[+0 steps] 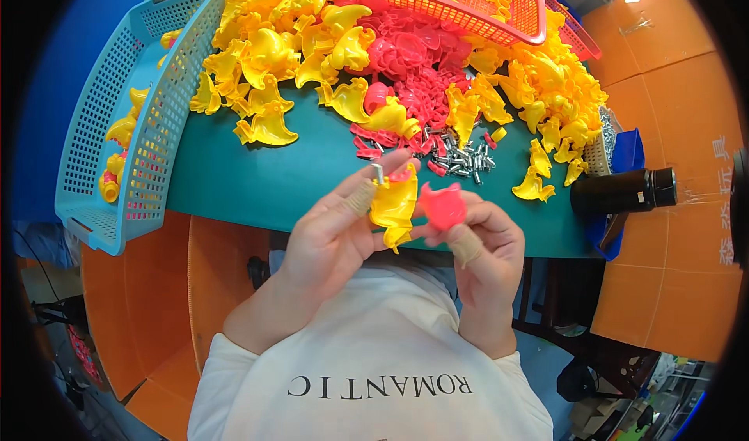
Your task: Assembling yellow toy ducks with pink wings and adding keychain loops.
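My left hand is closed on a yellow plastic shell half, its hollow side facing up. A small metal pin stands at the shell's upper end, beside a small pink part. Between thumb and fingers, my right hand pinches a rounded pink plastic piece with a pointed edge. The pink piece is just right of the shell, with a narrow gap between them. Both thumbs have tan wrappings. Loose silver metal pins lie on the green table beyond my hands.
Heaps of yellow shells and pink parts cover the table's far side. A blue basket with yellow pieces stands left. At the back is a red basket of yellow rings. A black bottle lies right, near orange cardboard.
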The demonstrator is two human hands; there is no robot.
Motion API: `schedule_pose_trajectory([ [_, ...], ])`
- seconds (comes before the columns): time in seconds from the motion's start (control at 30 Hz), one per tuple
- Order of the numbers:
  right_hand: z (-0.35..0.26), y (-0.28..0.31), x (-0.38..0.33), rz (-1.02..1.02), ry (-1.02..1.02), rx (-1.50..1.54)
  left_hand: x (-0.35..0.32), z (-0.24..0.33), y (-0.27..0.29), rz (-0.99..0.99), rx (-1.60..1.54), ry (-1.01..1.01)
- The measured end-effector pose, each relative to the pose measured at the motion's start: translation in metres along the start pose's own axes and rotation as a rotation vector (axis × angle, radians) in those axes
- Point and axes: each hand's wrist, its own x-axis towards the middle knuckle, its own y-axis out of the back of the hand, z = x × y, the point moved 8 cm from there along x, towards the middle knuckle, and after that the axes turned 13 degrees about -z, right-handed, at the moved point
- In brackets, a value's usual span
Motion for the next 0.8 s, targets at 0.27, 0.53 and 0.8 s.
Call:
schedule_pose_trajectory([
  [0.27, 0.004, 0.004, -0.002, -0.036, -0.26, -0.147, 0.001, -0.015, 0.007, 0.019, 0.087, 0.049],
  [0.53, 0.018, 0.006, 0.001, -0.076, -0.034, -0.122, -0.001, -0.018, 0.01, 0.106, 0.072, -0.125],
  [0.8, 0.001, -0.002, -0.009, 0.006, 0.003, -0.343, 0.005, -0.018, 0.008, 0.063, -0.024, -0.027],
])
